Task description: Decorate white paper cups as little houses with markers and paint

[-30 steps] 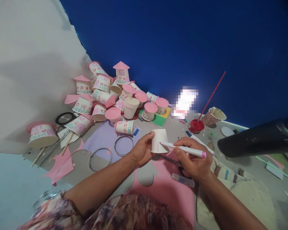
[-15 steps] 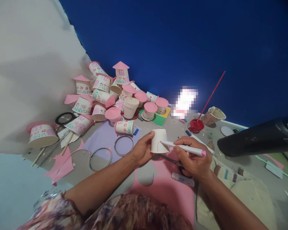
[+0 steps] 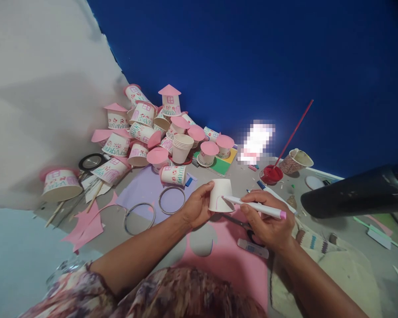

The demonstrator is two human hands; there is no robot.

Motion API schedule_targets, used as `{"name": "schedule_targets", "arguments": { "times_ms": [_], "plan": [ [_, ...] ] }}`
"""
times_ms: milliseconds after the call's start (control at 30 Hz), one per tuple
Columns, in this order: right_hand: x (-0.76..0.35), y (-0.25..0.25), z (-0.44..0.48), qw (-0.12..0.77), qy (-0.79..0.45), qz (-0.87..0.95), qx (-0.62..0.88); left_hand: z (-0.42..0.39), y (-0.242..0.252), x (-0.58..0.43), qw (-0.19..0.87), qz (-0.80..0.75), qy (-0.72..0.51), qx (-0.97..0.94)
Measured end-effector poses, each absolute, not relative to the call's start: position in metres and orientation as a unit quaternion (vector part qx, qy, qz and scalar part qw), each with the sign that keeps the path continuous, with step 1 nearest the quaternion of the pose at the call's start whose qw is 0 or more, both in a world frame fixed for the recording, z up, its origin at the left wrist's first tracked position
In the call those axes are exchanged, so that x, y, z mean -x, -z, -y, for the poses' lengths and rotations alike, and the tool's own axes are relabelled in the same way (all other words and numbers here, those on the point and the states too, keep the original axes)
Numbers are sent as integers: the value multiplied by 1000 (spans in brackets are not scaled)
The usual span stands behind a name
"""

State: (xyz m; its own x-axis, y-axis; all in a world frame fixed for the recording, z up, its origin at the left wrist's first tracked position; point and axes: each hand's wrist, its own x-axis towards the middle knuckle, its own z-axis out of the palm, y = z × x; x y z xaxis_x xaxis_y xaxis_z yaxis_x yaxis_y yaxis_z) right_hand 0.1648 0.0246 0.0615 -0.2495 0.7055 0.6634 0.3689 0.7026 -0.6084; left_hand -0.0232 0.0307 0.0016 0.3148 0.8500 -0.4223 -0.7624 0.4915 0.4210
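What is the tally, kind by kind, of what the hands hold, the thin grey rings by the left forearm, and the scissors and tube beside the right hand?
White paper cup, in the left hand: 1
White pink-ended marker, in the right hand: 1
Thin grey rings: 2
Dark-handled metal scissors, partly hidden: 1
Pale plastic tube: 1
Total: 6

Single head-worn view from close above the table (image 3: 242, 177), forward and down, blue wall (image 3: 219, 62) beyond

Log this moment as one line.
left hand: holds inverted white cup; right hand: holds marker, tip at cup wall; cup wall: pink curve
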Motion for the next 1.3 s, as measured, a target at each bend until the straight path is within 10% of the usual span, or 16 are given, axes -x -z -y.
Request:
{"name": "schedule_targets", "arguments": {
  "times_ms": [1300],
  "plan": [
    [-169, -65, -27, 501, -120, 782, 351, -30, -2, 28, 827, -266, -489, -83]
  ]
}}
